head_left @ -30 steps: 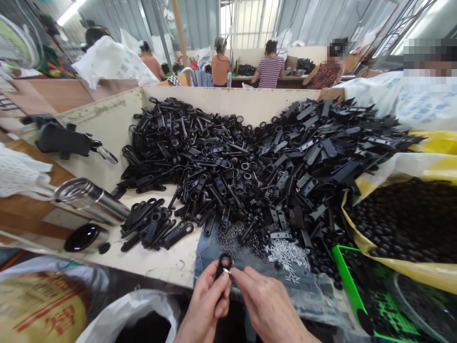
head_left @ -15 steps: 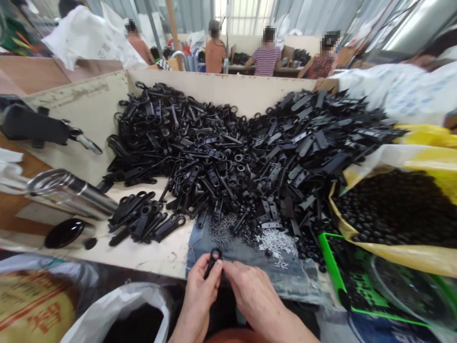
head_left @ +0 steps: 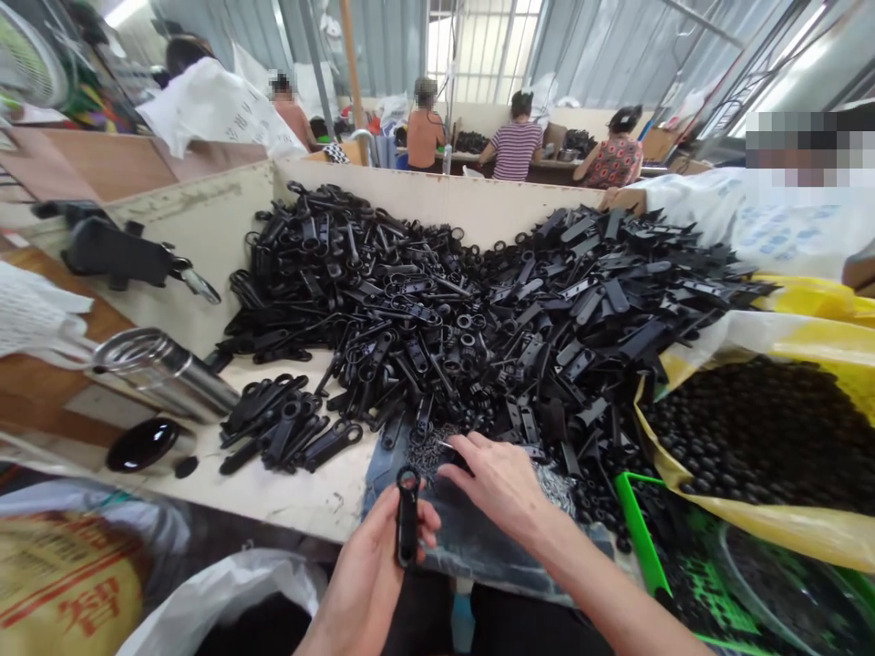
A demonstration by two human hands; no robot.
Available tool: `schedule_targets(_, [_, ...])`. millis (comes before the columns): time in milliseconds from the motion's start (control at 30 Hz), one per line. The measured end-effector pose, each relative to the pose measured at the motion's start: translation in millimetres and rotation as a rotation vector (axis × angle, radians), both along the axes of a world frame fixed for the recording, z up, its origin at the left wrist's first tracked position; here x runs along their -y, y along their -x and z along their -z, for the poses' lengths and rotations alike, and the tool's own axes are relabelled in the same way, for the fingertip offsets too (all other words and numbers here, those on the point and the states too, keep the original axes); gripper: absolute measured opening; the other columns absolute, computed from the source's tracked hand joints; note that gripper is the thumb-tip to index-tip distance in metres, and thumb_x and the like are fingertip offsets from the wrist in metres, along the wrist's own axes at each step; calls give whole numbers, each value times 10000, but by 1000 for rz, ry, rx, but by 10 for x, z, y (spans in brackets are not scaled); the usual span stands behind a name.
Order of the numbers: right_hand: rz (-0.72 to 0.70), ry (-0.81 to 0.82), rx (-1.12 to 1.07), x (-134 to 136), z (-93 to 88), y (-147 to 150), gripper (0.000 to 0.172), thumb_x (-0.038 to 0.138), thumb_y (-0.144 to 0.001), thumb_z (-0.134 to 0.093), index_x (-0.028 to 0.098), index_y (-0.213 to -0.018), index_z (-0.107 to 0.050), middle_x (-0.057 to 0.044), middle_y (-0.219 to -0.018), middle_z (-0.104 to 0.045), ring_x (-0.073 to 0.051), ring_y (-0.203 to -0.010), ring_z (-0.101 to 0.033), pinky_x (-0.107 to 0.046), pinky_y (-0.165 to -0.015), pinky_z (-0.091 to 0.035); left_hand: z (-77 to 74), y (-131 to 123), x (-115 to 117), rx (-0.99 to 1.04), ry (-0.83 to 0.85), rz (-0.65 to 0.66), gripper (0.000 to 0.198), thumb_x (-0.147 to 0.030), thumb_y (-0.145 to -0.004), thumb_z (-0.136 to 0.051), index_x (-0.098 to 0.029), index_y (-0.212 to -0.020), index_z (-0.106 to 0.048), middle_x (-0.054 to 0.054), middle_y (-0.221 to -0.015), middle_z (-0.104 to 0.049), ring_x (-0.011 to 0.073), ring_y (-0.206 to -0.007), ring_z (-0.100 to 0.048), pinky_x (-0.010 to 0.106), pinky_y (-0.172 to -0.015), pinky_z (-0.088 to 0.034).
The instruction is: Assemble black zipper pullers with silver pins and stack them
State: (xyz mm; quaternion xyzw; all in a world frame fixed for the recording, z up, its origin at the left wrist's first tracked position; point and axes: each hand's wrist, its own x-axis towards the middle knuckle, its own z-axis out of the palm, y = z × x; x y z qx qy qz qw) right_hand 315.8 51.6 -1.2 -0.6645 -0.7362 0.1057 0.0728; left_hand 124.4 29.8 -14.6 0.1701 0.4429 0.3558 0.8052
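My left hand [head_left: 383, 551] is closed around a long black plastic piece with a ring end [head_left: 408, 519], held upright with the ring at the top. My right hand [head_left: 496, 478] reaches over the small dark metal parts [head_left: 427, 448], thumb and forefinger apart. A thin silvery sliver shows at the forefinger's tip; whether it is held I cannot tell. Partly behind that hand lie small silver pins [head_left: 557, 487] on the grey-blue cloth [head_left: 478, 538]. To the left, similar black pieces [head_left: 291, 428] lie in a small heap.
A large heap of black plastic parts [head_left: 410, 301] fills the tabletop's back. At right are a yellow bag of black beads [head_left: 758, 428] and a green tray [head_left: 643, 538]. A steel flask [head_left: 174, 374] lies at left, near a clamped phone holder [head_left: 119, 246]. Several people sit beyond.
My right hand has left my left hand and moved forward to the small metal parts. My left hand has turned, showing the black piece lengthwise. The view has tilted up slightly.
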Motion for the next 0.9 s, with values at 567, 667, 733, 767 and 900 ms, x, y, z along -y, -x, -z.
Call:
schedule_targets(567, [450,-357,-293,197,-42,-954,271,393,-978,-543,202,-922,-727,-36,-844,-744,-182,-716,-692,-269,-662,-499,201,-315,-176,-132,-107,-21,593,-565,-596,-926,-155,-963,-702,-33,-546,-600,105,-455,-501,218,-465,-338])
schedule_targets(667, [463,-341,-260,38,41,-787,270,408,-981,-567,187,-1056,-705,-34,-854,-721,-196,-740,-693,-287,-704,-486,165,-379,-169,-146,-132,-29,548,-518,-629,-916,-178,-999,-699,11,-671,-697,159,-560,-606,245,-512,-399])
schedule_targets(733, [471,-334,-249,-87,73,-723,285,410,-980,-586,186,-1127,-686,-27,-845,-713,-201,-735,-692,-286,-698,-476,145,-387,-162,-135,-128,-11,521,-485,-630,-923,-181,-990,-701,21,-686,-714,177,-581,-632,254,-522,-410])
schedule_targets(767, [466,-330,-248,-147,77,-714,263,392,-976,-595,195,-1123,-689,-25,-849,-714,-199,-736,-694,-280,-692,-471,139,-381,-158,-120,-111,3,509,-472,-631,-924,-179,-984,-701,22,-679,-713,181,-577,-637,255,-520,-411])
schedule_targets(900, [428,-341,-301,-268,7,-810,126,284,-945,-606,217,-959,-711,-27,-869,-740,-184,-774,-706,-258,-700,-477,136,-323,-139,-32,-3,51,488,-432,-657,-916,-176,-1010,-694,22,-680,-706,178,-563,-644,251,-512,-422])
